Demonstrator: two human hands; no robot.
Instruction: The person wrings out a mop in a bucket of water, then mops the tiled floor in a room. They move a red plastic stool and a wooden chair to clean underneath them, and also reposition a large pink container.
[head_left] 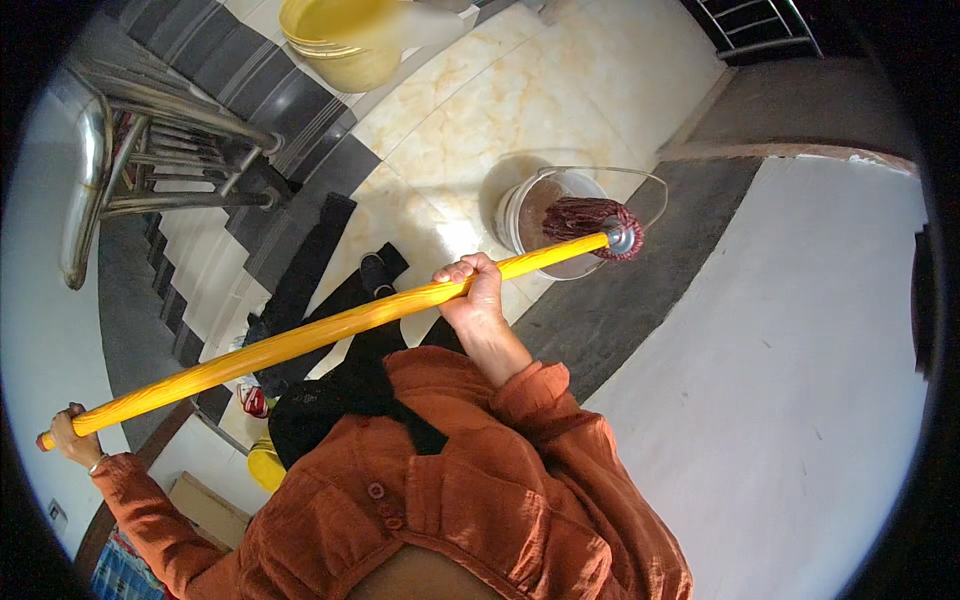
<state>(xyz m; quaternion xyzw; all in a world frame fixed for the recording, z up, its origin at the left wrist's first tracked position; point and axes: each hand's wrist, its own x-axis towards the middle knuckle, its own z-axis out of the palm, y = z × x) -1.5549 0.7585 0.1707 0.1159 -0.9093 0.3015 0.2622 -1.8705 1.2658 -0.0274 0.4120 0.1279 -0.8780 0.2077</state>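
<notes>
Both hands grip a yellow mop handle [320, 330], the left hand [70, 435] closed near its end and the right hand [472, 290] wrapped around its middle, with the red mop head [590, 218] beyond the right hand over a white bucket [520, 215], a yellow bucket [335, 45] farther off and a steel stair railing [150, 150] beyond the left hand.

A small red and white package [254, 401] is seen at the lower left, on the floor at the foot of the stairs, below the yellow pole and just beside a dark garment; its shape is partly hidden and cannot be told exactly. A flat brown cardboard piece [208, 508], which may be a folded box, is seen further down, near the orange sleeve. No labels, signs or screens are seen
</notes>
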